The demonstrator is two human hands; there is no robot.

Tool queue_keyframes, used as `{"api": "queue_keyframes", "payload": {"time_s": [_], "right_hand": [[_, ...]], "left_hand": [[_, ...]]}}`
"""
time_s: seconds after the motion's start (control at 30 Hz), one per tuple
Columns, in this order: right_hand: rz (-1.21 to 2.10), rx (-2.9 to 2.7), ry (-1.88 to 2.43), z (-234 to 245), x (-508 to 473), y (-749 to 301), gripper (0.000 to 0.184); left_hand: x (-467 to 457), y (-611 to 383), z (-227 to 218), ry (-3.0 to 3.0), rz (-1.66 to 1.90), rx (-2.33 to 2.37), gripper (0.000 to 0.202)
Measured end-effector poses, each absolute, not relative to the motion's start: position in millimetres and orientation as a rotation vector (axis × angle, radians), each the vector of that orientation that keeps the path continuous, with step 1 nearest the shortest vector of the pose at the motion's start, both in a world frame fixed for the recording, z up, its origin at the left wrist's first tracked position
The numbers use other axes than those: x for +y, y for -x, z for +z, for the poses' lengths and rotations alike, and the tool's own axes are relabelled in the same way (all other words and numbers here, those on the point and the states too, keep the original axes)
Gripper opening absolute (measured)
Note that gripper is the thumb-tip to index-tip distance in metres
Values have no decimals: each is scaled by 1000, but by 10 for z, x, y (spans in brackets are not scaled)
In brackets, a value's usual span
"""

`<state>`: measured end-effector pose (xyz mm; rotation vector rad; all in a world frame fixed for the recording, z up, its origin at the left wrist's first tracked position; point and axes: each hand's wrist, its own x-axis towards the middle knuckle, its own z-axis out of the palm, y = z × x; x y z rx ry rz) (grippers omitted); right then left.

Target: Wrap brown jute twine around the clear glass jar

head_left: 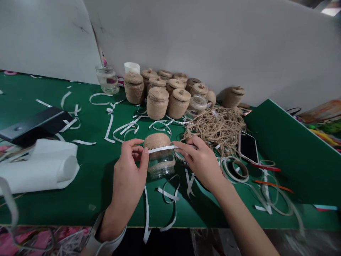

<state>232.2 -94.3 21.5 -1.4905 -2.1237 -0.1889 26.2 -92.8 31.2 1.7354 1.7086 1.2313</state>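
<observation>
A glass jar (161,170) is in front of me on the green table, its upper part wrapped in brown twine (156,140) and its lower part bare glass. A narrow white tape strip (162,148) runs across the jar at the lower edge of the twine. At the jar's left side, my left hand (131,174) pinches one end of the strip between thumb and fingers. My right hand (201,161) has its fingers closed on the strip's other end, to the right of the jar. What else lies under the right fingers is hidden.
Several twine-covered lidded jars (157,103) stand along the wall, with bare glass jars (108,80) among them. A loose twine heap (215,128), a phone (248,146) and a tape roll (237,169) lie right. White strips (109,128) and a white roll (50,167) lie left.
</observation>
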Motion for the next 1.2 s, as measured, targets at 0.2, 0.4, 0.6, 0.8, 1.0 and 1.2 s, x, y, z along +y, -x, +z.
{"api": "queue_keyframes", "payload": {"time_s": [0.2,0.4,0.6,0.8,1.0,1.2], "right_hand": [[-199,-2144,1512,203,-977,-2319,29],[-204,-2158,1508,183,-997,-2318,32],[-213,-2176,1504,169,-983,-2296,33],[-339,-2213,1494,168,-976,-2287,33],[-368,-2276,1489,237,-972,-2262,34],[-126,-2347,1478,350,-934,-2318,42]], "left_hand": [[-926,-268,283,-1725,1195,1720,21],[-933,-274,275,-1751,1176,1772,20],[-935,-250,278,-1911,1146,1815,18],[-919,-172,250,-2087,985,1903,23],[-923,-57,372,-2397,968,1453,60],[-639,-37,345,-2442,448,1091,101]]}}
